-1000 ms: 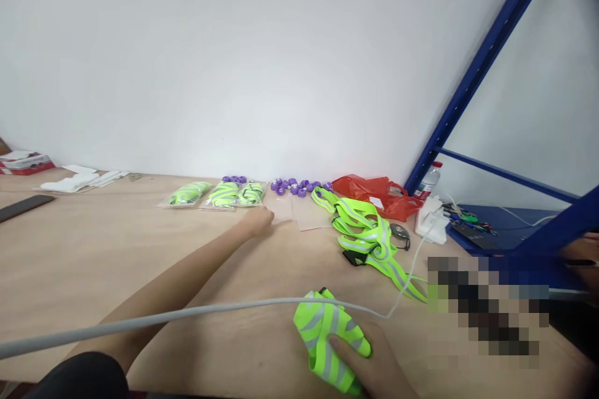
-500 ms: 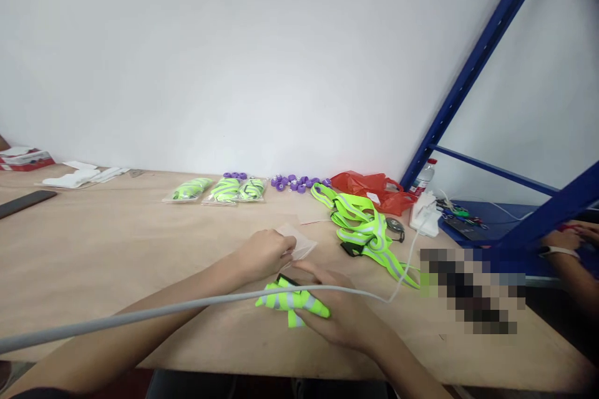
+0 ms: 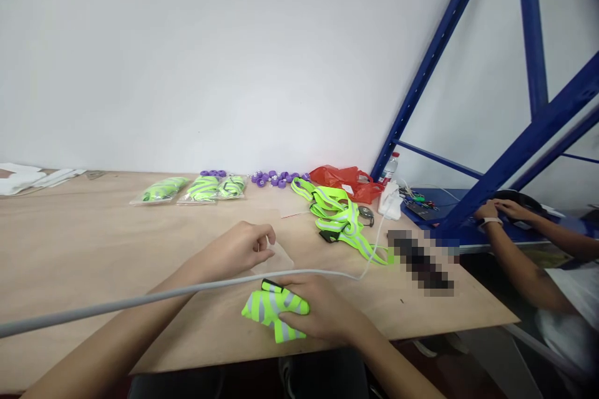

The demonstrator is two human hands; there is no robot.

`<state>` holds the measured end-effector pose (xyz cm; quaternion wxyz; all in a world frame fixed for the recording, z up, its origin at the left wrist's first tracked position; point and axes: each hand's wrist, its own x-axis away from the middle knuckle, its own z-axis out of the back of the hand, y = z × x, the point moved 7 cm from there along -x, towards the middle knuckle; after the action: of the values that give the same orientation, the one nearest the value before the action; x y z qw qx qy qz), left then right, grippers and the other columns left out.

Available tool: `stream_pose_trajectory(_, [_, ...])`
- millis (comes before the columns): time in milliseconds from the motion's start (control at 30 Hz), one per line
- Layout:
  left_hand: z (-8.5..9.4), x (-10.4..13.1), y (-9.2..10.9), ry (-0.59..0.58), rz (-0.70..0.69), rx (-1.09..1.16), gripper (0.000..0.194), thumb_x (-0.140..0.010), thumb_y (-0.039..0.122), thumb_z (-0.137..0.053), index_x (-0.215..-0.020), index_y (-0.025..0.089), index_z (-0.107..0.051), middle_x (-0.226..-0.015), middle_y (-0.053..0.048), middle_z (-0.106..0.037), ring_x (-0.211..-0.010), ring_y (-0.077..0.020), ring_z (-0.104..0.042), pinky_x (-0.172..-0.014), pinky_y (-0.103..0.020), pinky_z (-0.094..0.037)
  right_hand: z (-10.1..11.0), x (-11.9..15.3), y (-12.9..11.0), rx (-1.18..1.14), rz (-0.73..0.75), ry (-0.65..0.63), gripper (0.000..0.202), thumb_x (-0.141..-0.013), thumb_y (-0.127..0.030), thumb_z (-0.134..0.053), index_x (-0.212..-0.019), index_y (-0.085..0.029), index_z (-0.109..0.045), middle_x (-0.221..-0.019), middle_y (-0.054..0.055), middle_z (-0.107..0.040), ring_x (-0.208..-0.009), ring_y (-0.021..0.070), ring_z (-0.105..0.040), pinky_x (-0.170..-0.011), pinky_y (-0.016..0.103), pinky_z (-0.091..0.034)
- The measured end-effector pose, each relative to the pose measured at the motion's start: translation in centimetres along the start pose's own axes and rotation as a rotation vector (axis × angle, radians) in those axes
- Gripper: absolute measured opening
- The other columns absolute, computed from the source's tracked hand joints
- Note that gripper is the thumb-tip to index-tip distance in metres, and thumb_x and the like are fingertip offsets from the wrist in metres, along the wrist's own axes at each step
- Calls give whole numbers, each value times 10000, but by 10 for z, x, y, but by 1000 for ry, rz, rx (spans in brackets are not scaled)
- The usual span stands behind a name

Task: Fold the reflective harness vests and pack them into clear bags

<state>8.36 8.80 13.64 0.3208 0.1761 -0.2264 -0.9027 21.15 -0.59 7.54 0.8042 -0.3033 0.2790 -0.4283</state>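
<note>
My right hand (image 3: 322,308) grips a folded bundle of neon-yellow and grey reflective strap (image 3: 269,308) with a black buckle on top, low over the table's front part. My left hand (image 3: 243,246), fingers curled, is just above and left of it, at a clear plastic bag (image 3: 281,257). Whether the fingers pinch the bag's edge cannot be made out. A white cable (image 3: 187,288) crosses the view in front of both forearms. Loose reflective straps (image 3: 344,218) lie in a heap to the right.
Bagged straps (image 3: 203,188) and purple rolls (image 3: 276,179) line the wall. A red plastic bag (image 3: 344,179), bottle (image 3: 390,168) and white power strip (image 3: 390,201) stand beside the blue rack (image 3: 428,68). Another person's hands (image 3: 489,211) are beyond it.
The view has turned to the right, showing more of the other person. My left hand's fingers have spread a little, and the bundle in my right hand is tilted differently, with more of it showing.
</note>
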Motion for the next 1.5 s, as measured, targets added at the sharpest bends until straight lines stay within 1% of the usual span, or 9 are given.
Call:
stream_pose_trajectory(167, [-17,0,-2,39,-32,-63,152,-869,214,-605,-721,190,-631,-708,-10,-668,-662,-165,-601,-627,-254,-377,6,11,5,-71,-44,19,544,-829,-251,-747,-1368,-277,-674,-1373,59,-689,-1230,267,-661,-1079,393,-486])
stream_pose_trajectory(300, [-27,-1,2,7,-28,-54,231,-857,203,-602,-628,184,-567,-672,-9,-620,-636,-153,-551,-606,-256,-336,13,24,-1,-142,-60,49,516,-808,-279,-772,-1320,-263,-708,-1350,70,-700,-1229,291,-656,-1087,430,-483])
stream_pose_trajectory(500, [-28,5,15,-32,15,34,183,-836,170,-558,-655,191,-537,-581,46,-546,-527,-111,-477,-508,-226,-285,18,46,38,-470,-399,393,422,-810,-517,-728,-1042,-168,-777,-1001,95,-798,-897,313,-741,-775,425,-615])
stream_pose_trajectory(700, [-38,3,16,35,76,54,239,-842,193,-512,-628,216,-406,-534,64,-433,-496,-109,-437,-476,-223,-262,14,51,55,-459,-451,549,479,-811,-527,-727,-1122,-163,-730,-1099,114,-774,-975,315,-721,-848,428,-602])
stream_pose_trajectory(1000, [-66,3,31,53,-93,-23,169,-872,174,-534,-736,218,-443,-616,42,-496,-538,-129,-478,-524,-249,-282,3,31,48,-530,-425,294,344,-798,-428,-715,-1023,-169,-752,-922,54,-776,-838,256,-712,-758,370,-588])
stream_pose_trajectory(1100, [-70,9,33,58,-165,-64,181,-943,209,-494,-763,214,-485,-686,9,-552,-597,-151,-516,-553,-269,-320,0,27,50,-625,-417,298,370,-784,-469,-754,-1007,-174,-756,-940,55,-780,-854,257,-716,-764,364,-590])
stream_pose_trajectory(1300, [-51,29,48,378,-386,-316,244,-1042,260,-459,-937,197,-670,-835,-67,-647,-774,-206,-556,-712,-335,-403,-11,24,63,-850,-394,674,531,-736,-590,-809,-1058,-172,-753,-1058,110,-780,-995,315,-721,-851,405,-596])
stream_pose_trajectory(1400, [-38,39,53,506,-405,-253,176,-1005,223,-522,-1035,208,-695,-917,-67,-680,-849,-213,-581,-814,-373,-432,-19,21,69,-962,-364,794,547,-668,-600,-857,-993,-172,-759,-967,104,-791,-914,310,-738,-804,406,-612])
stream_pose_trajectory(1500, [-27,51,52,693,-390,-166,156,-954,180,-589,-1054,237,-696,-985,-49,-667,-953,-215,-617,-1067,-481,-385,-21,22,72,-1044,-320,880,494,-641,-566,-894,-919,-179,-762,-903,87,-796,-820,280,-748,-744,380,-619])
